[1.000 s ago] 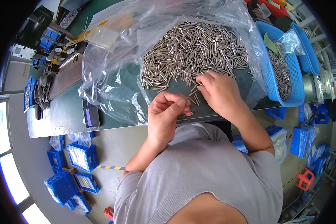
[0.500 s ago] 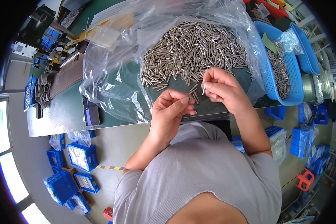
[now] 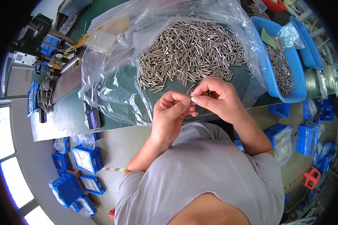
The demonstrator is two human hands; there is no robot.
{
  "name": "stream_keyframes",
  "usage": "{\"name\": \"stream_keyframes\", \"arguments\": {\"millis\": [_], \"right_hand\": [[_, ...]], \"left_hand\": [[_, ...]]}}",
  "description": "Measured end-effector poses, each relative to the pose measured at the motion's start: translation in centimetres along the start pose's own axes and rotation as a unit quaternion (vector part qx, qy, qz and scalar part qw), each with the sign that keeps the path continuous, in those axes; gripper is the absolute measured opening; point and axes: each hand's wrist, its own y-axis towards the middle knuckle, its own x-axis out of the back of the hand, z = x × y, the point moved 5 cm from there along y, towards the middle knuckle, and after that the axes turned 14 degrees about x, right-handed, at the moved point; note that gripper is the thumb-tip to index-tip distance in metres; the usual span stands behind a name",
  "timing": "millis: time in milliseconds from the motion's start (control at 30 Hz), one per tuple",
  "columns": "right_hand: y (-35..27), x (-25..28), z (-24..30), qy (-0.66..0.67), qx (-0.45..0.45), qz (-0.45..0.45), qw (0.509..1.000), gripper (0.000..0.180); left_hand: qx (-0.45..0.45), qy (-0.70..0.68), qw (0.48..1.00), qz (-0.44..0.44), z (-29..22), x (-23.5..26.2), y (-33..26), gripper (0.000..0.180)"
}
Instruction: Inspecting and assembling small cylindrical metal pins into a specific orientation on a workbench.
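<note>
Grey floor (image 3: 122,150) with stacked blue crates (image 3: 87,159) shows beyond the green worktop (image 3: 154,96), down and to the left of the heap of metal pins (image 3: 193,52) that serves as landmark. Clear plastic sheeting (image 3: 109,84) spreads around the heap on its left, far and right sides. Right of the heap stands a blue perforated basket (image 3: 297,77) holding more pins (image 3: 279,67) and a green slip (image 3: 268,38).

At the heap's near edge, the left hand (image 3: 174,107) and right hand (image 3: 218,98) meet at the fingertips, just short of a few loose pins (image 3: 190,88). Both pinches, thumb against forefinger, are narrow. The right seems to hold a single pin, mostly hidden by the fingers (too small to be sure); what the left pinches, if anything, I cannot tell.

Each pin should be light, stiff and hard to damage by hand, though its smooth metal may slip or roll. A good hold would be mid-length between the thumb and forefinger pads, since gripping at the very tip would probably let it swivel.
</note>
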Motion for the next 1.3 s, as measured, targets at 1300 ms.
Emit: {"name": "stream_keyframes", "arguments": {"millis": [1300], "right_hand": [[-2.1,2.9,0.5,-0.011,0.036,-0.074,0.997,0.009]], "left_hand": [[0.003,0.101,0.993,-0.058,0.4,-2.9,0.7,0.007]]}}
